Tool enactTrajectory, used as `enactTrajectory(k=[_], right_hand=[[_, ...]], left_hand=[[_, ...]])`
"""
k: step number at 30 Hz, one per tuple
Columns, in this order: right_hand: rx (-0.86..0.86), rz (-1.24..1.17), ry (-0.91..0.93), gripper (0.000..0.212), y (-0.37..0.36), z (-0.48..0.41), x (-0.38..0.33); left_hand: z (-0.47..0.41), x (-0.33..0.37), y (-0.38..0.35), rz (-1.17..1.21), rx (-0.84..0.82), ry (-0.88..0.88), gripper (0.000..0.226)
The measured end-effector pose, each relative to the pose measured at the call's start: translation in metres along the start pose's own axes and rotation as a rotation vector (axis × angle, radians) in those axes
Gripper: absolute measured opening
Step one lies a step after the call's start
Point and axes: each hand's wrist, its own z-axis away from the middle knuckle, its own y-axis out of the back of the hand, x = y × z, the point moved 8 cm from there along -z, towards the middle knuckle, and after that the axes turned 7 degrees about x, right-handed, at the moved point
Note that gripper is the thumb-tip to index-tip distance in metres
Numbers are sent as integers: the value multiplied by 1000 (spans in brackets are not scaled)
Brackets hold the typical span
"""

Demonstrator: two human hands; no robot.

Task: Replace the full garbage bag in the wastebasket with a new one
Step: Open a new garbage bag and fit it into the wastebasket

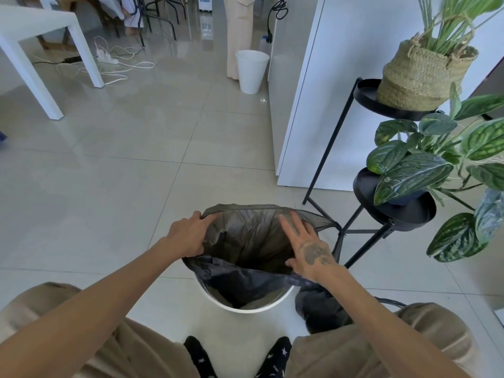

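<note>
Crouching over the floor, the person has both knees spread, and the white wastebasket stands upright between them, its round rim open toward the camera. Just right of it, touching the right forearm, a dark full bag slumps on the tiles beside the right knee.

A new grey bag sits in the wastebasket with its mouth held open and facing up; its long axis runs down into the bin, and its upper part rises well above the rim. The near edge of the mouth droops over the near side of the rim, while the far edge is pulled up and away.

The left hand grips the left edge of the mouth, fingers closed on the film with the thumb behind it. The right hand lies flat against the right side of the mouth, fingers spread wide and straight, thumb hooked over the near edge; whether it pinches the film cannot be told.

Close on the right, the black legs of a plant stand come nearly to the bag's far right corner, and large green leaves overhang that side. Left and ahead, the tiles are open. Beyond stand a white cabinet, a second white bin, a white table and loose cables.
</note>
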Motion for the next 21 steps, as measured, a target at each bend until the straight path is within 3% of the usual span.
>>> enactTrajectory(k=[4, 7, 12, 13, 16, 19, 21], right_hand=[[-5, -70, -58, 96, -6, -13, 8], [40, -85, -40, 87, -6, -22, 5], [133, -100, 13, 76, -6, -39, 7], [156, -101, 35, 75, -6, -43, 6], [223, -69, 119, 72, -3, -52, 2], [278, -21, 130, 69, 1, -53, 5], [238, -45, 82, 74, -7, -55, 16]], left_hand=[[-5, -7, -5, 83, -22, -51, 92], [-2, -12, 2, 121, 13, -81, 80], [16, 26, 58, 172, 583, -311, 40], [19, 41, 63, 191, 632, -367, 33], [8, 77, 47, 216, 516, -428, 37], [-18, 60, 16, 225, 297, -222, 59], [-27, 38, -1, 301, 202, -77, 59]])
